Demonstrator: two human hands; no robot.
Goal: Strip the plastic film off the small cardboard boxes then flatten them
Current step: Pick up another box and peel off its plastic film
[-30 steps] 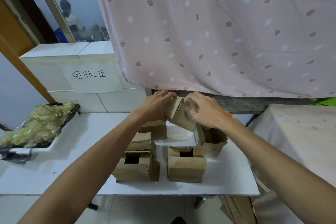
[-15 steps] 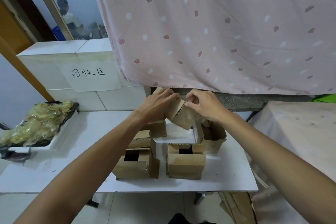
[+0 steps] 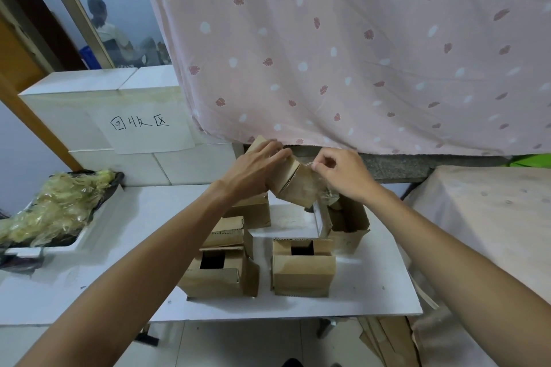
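The left hand (image 3: 256, 170) grips a tilted box (image 3: 293, 186) above the worktop (image 3: 149, 217). Just right of it, the right hand (image 3: 343, 173) pinches film (image 3: 324, 188) at the box's upper edge.

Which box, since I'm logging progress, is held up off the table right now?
The tilted box between both hands: the left hand holds it while the right hand pinches its film. The other boxes rest on the white table.

The left hand (image 3: 256, 167) is covering the left side of the held box (image 3: 293, 188), its forearm (image 3: 179, 232) is hiding part of 2 table boxes (image 3: 253, 213), and the film heap (image 3: 50, 208) is running past the left edge.
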